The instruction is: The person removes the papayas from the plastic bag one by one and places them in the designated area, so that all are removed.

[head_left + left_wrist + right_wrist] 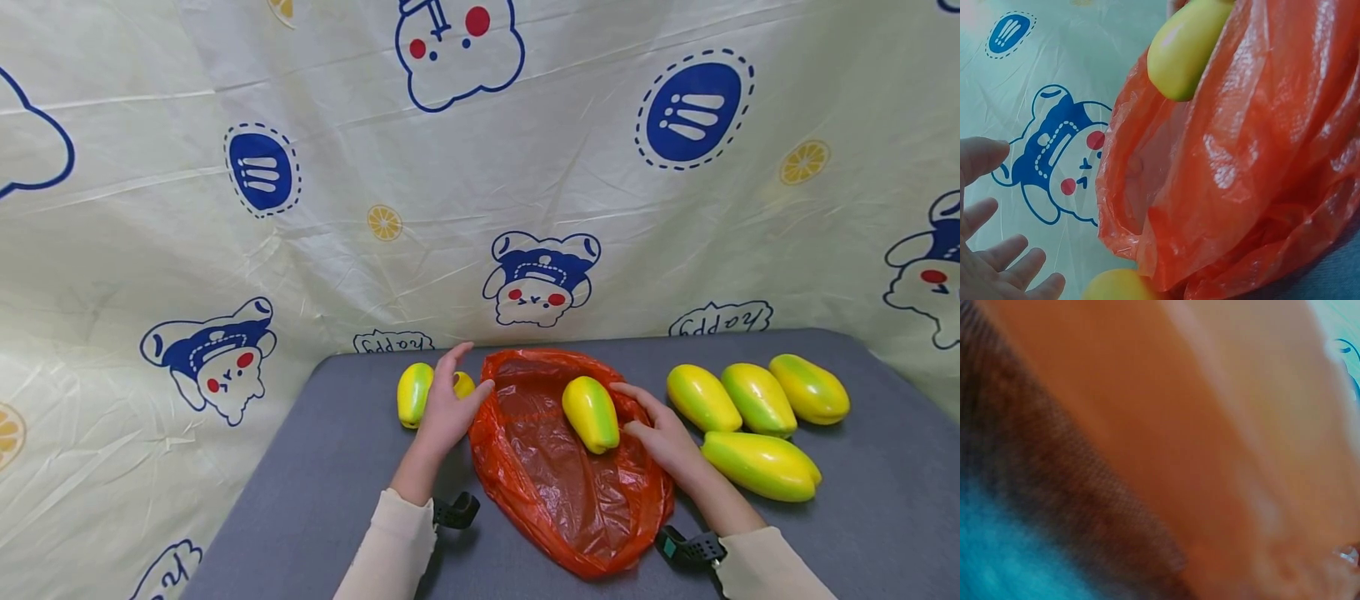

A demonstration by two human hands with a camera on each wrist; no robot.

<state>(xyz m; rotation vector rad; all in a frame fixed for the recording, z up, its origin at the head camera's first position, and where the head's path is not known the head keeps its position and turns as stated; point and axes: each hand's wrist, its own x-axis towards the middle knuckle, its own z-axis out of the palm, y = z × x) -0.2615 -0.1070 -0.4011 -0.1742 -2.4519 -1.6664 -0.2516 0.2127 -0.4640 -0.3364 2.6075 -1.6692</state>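
A red plastic bag (570,508) lies on the table with its mouth wide, facing up. A yellow-green papaya (588,408) is over the mouth, toward its right side; the left wrist view shows this papaya (1188,50) above the near rim. My right hand (663,437) holds it from the right, thumb and fingertips at its edge, other fingers hidden. At the bag's left rim, my left hand (450,412) has its fingers spread and holds nothing. The left wrist view shows those fingers (1013,250) apart from the bag. Blurred orange plastic (1147,425) fills most of the right wrist view.
Behind my left hand lie a papaya (412,396) and another partly hidden papaya (463,385). Several papayas (757,400) are grouped to the right, close to my right forearm. A grey table (315,500) carries everything, with a printed white sheet (450,167) hanging behind it.
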